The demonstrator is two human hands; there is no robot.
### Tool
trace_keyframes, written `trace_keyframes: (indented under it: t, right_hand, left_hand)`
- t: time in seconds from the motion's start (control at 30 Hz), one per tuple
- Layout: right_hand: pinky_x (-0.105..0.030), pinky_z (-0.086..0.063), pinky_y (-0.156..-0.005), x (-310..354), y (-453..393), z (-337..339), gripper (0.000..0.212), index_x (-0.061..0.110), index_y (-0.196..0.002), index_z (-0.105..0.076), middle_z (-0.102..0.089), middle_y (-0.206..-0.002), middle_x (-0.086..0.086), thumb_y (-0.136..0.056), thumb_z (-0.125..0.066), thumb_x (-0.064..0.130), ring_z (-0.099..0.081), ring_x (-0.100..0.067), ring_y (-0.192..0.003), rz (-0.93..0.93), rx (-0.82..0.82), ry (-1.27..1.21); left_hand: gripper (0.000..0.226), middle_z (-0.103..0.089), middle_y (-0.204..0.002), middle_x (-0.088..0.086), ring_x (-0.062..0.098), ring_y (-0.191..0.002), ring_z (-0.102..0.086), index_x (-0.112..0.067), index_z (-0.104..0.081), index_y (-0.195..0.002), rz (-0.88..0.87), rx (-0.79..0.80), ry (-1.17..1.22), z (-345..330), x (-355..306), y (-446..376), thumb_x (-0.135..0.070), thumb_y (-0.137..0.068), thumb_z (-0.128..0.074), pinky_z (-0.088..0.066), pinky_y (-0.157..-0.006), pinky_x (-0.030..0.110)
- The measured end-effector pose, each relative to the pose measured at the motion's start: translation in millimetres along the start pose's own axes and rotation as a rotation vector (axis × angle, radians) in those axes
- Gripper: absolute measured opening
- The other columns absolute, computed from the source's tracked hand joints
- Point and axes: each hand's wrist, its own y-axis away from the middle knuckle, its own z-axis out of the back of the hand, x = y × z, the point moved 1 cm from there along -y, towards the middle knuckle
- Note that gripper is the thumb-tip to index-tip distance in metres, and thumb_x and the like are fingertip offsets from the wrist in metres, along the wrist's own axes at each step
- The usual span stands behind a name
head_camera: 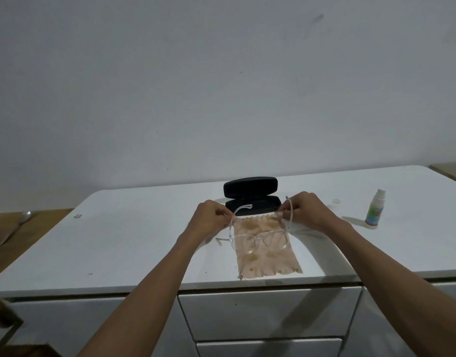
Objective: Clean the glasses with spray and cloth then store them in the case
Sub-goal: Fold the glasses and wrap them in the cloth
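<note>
Glasses: the clear-framed plastic glasses [257, 239] are held above the counter in front of the case, temple arms spread, the front hanging low toward the person.
Left hand: the left hand [211, 217] has its fingers curled, pinching the end region of one temple arm.
Right hand: the right hand [305, 211] is likewise clenched round the other temple arm; whether it also pinches the cloth's far edge I cannot tell.
Cloth: the beige cleaning cloth with brownish blotches and a frilled edge [269, 264] lies spread under the glasses, its near edge at the counter's front lip.
Case: the black hard-shell glasses case [251, 195] sits open just behind the hands, lid upright, nothing seen inside it.
Spray: the small white spray bottle with a green label [375, 208] stands well apart to the right, a small pale cap [336, 201] (probably its own) lying near it.
Surface: the white counter top [118, 240] carries all of these.
Progress: the cap being off suggests spraying is done; storing clearly remains, and wiping may too.
Hard to make out: the lenses are too transparent to judge clean or wet; the fingertips hide the exact grip points.
</note>
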Motion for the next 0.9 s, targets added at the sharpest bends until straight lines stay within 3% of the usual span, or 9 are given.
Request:
trace_keyframes:
  t: [0.1, 0.2, 0.3, 0.43, 0.53, 0.6, 0.63, 0.73, 0.9]
  right_hand:
    - [-0.030, -0.052, -0.066, 4, -6, -1, 0.007, 0.033, -0.071, -0.081, -0.072, -0.065, 0.009, -0.077, -0.081, 0.037, -0.066, -0.014, -0.069, 0.023, 0.033, 0.041]
    - [-0.020, -0.045, -0.062, 4, -10, -5, 0.007, 0.030, -0.080, -0.081, -0.068, -0.069, 0.016, -0.075, -0.086, 0.031, -0.063, 0.000, -0.072, 0.010, 0.047, 0.060]
    - [-0.023, -0.048, -0.066, 1, -15, -8, 0.011, 0.034, -0.073, -0.077, -0.071, -0.073, 0.015, -0.075, -0.086, 0.028, -0.066, -0.004, -0.077, -0.006, 0.061, 0.052]
    - [-0.026, -0.052, -0.071, 2, -14, -6, 0.017, 0.032, -0.065, -0.074, -0.075, -0.074, 0.010, -0.075, -0.084, 0.024, -0.069, -0.007, -0.079, -0.022, 0.078, -0.002]
    - [-0.025, -0.048, -0.067, 4, -11, 1, 0.020, 0.025, -0.066, -0.076, -0.076, -0.073, 0.006, -0.080, -0.078, 0.010, -0.067, -0.014, -0.074, -0.048, 0.081, -0.187]
    - [-0.027, -0.039, -0.059, 3, -8, 6, 0.016, 0.011, -0.078, -0.077, -0.075, -0.069, 0.006, -0.084, -0.070, -0.002, -0.058, -0.019, -0.069, -0.091, 0.113, -0.369]
    - [-0.027, -0.036, -0.058, 3, -6, 9, 0.013, 0.004, -0.085, -0.076, -0.075, -0.070, 0.005, -0.085, -0.066, -0.005, -0.056, -0.019, -0.072, -0.108, 0.130, -0.422]
    - [-0.030, -0.043, -0.067, 3, 1, 14, 0.022, 0.004, -0.094, -0.077, -0.077, -0.085, -0.004, -0.087, -0.058, -0.006, -0.061, -0.017, -0.084, -0.126, 0.178, -0.457]
    - [-0.034, -0.044, -0.076, 7, 12, 19, 0.026, 0.008, -0.090, -0.078, -0.074, -0.090, 0.002, -0.082, -0.055, 0.000, -0.059, -0.016, -0.091, -0.118, 0.296, -0.478]
  left_hand:
    - [0.007, -0.071, -0.073, 0.003, 0.002, -0.060, -0.062, -0.007, -0.082, -0.082, -0.003, 0.019, 0.035, -3, -5, -4, -0.009, -0.077, -0.087, -0.044, -0.053, 0.005]
    - [0.009, -0.067, -0.067, -0.001, 0.002, -0.055, -0.059, -0.008, -0.082, -0.078, -0.007, 0.009, -0.004, -7, -1, -9, -0.009, -0.073, -0.089, -0.043, -0.053, 0.008]
    - [0.008, -0.062, -0.060, -0.004, 0.001, -0.051, -0.059, -0.003, -0.080, -0.076, 0.012, 0.031, 0.046, -8, 3, -11, 0.000, -0.073, -0.087, -0.045, -0.053, 0.007]
    - [0.011, -0.065, -0.064, 0.000, 0.017, -0.066, -0.066, -0.007, -0.078, -0.068, 0.017, 0.070, 0.087, -7, 7, -13, 0.001, -0.073, -0.085, -0.061, -0.073, 0.032]
    - [0.007, -0.068, -0.076, 0.010, 0.033, -0.086, -0.071, 0.001, -0.076, -0.076, 0.052, 0.143, 0.292, 0, 7, -12, 0.008, -0.077, -0.076, -0.058, -0.095, 0.050]
    - [0.005, -0.067, -0.080, 0.013, 0.028, -0.073, -0.064, 0.003, -0.075, -0.080, 0.056, 0.206, 0.381, 8, 2, -8, 0.005, -0.076, -0.078, -0.059, -0.069, 0.036]
    - [0.007, -0.066, -0.080, 0.013, 0.022, -0.063, -0.054, 0.002, -0.076, -0.081, 0.046, 0.223, 0.365, 12, -1, -5, 0.002, -0.076, -0.079, -0.043, -0.055, 0.032]
    - [0.011, -0.065, -0.083, 0.016, 0.015, -0.057, -0.041, -0.003, -0.078, -0.086, 0.041, 0.255, 0.291, 22, -6, -2, -0.004, -0.076, -0.081, -0.035, -0.053, 0.026]
    - [0.016, -0.065, -0.076, 0.005, 0.014, -0.063, -0.046, -0.011, -0.082, -0.094, 0.094, 0.354, 0.234, 29, -6, 1, -0.002, -0.083, -0.075, -0.043, -0.060, 0.025]
